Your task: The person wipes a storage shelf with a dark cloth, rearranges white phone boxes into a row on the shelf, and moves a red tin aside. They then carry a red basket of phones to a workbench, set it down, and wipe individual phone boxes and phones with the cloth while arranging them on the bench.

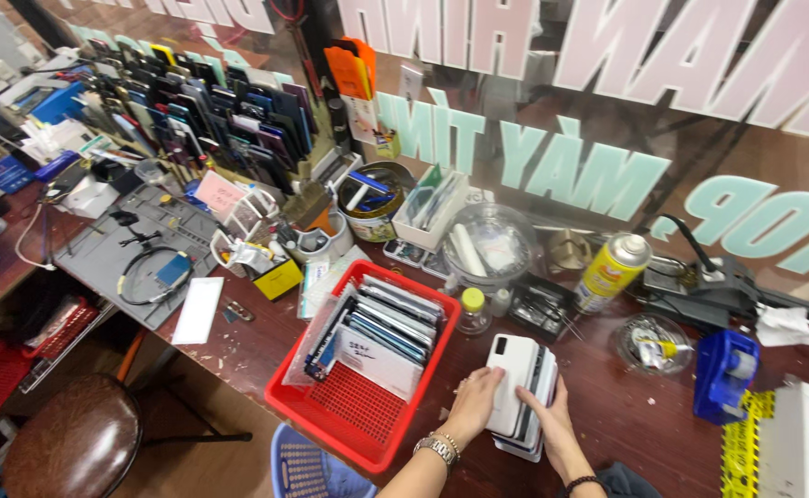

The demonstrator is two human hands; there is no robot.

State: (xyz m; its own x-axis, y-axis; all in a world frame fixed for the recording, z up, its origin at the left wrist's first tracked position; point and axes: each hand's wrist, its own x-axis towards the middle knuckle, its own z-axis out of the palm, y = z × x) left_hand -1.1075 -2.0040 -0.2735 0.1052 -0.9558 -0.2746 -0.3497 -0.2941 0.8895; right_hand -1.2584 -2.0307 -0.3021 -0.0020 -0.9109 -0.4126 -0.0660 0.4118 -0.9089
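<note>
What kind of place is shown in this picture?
Probably a phone repair shop counter. Both hands hold a stack of phones, a red basket holds more flat devices, and racks of phone panels stand behind.

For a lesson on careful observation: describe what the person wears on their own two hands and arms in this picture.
The left hand has a ring on one finger and a silver metal-link wristwatch at the wrist. The right hand is bare, with a dark beaded bracelet around its wrist. Both forearms are bare; no sleeves show.
</note>
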